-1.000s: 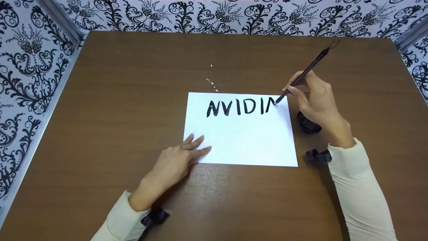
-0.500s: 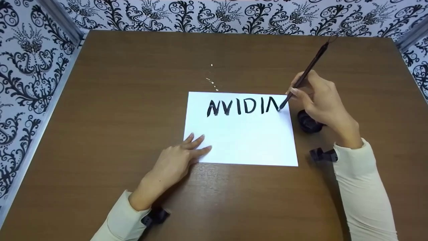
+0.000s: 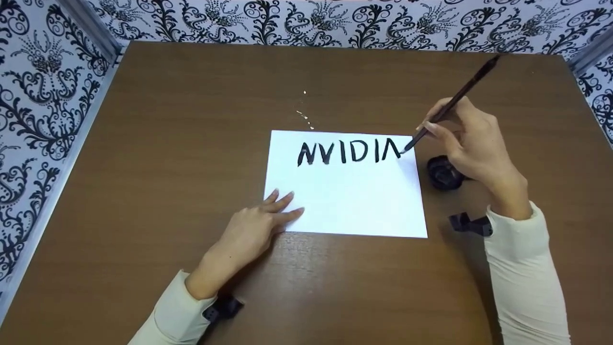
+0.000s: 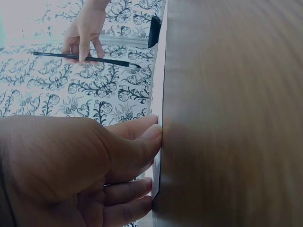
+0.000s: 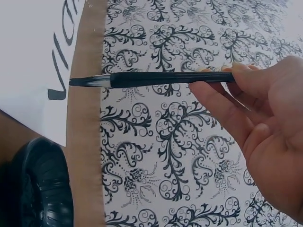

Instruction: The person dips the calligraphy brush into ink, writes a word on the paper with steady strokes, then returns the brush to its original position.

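Observation:
My right hand [image 3: 479,139] pinches a dark-handled paintbrush [image 3: 459,96] between thumb and fingers, above the top right corner of a white sheet of paper [image 3: 349,201]. In the right wrist view the brush's bristles [image 5: 90,81] are dark at the tip and appear lifted off the paper. Black painted letters [image 3: 352,152] run along the sheet's upper part and read NVIDI, then two slanted strokes joined at the top. Spread straight fingers of my left hand [image 3: 251,230] rest on the sheet's lower left corner; the left wrist view shows the thumb at the paper's edge.
A small dark fluted bowl [image 3: 444,172] stands on the brown table [image 3: 167,143], just right of the paper and partly behind the right hand. Several small pale specks [image 3: 305,117] lie above the sheet. Patterned black-and-white panels [image 3: 316,24] border the table.
The brush finished the downward right stroke of the last letter, then came up off the paper. My right hand shifted to the right with it. The left hand stayed in place.

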`<state>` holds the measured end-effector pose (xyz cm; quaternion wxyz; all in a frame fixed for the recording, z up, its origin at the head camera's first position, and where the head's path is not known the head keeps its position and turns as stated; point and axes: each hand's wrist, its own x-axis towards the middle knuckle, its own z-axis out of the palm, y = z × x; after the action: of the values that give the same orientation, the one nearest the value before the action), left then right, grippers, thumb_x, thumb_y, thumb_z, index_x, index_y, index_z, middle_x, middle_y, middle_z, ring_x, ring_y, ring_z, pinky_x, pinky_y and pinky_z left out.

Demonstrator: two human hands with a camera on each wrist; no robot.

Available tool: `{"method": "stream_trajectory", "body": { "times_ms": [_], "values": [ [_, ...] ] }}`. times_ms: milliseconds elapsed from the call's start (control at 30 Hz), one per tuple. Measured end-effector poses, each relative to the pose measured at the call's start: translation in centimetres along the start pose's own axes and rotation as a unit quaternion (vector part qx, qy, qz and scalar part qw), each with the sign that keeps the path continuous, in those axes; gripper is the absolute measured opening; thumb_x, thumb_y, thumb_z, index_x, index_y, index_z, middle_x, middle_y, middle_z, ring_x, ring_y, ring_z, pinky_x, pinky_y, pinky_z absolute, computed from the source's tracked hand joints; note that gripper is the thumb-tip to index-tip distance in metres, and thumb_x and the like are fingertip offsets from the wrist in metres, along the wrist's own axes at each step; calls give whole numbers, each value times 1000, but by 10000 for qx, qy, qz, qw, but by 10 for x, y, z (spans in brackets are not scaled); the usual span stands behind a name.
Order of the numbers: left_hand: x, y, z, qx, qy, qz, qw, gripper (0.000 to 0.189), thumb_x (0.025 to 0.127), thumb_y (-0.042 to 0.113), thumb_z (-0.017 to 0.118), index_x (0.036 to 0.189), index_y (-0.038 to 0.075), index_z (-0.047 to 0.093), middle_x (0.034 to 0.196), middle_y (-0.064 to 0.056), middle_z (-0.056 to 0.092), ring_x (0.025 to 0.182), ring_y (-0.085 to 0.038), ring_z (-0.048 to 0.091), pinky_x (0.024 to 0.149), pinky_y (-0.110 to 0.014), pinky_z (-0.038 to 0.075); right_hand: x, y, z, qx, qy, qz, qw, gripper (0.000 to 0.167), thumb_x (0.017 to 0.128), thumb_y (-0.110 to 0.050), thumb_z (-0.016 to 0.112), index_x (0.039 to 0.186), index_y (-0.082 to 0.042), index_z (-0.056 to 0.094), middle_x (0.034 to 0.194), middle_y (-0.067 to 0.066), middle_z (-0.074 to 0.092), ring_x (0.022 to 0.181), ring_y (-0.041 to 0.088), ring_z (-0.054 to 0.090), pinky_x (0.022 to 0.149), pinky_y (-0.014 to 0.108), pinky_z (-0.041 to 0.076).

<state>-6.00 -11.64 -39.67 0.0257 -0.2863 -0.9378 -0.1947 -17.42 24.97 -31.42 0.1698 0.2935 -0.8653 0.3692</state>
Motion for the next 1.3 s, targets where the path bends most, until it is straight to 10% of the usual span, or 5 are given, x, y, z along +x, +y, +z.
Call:
{"method": "stream_trajectory", "body": {
  "times_ms": [1300],
  "values": [
    [1, -1, -1, -84, -41, -23, 10000, 43, 87, 0, 65, 124, 22, 66, 136, -6, 53, 121, -31, 51, 38, -24, 25, 1, 22, 19, -356, -134, -411, 9984, 17, 90, 7, 59, 106, 5, 54, 95, 9, 66, 88, 21, 67, 78, 13, 47]
  ]
}}
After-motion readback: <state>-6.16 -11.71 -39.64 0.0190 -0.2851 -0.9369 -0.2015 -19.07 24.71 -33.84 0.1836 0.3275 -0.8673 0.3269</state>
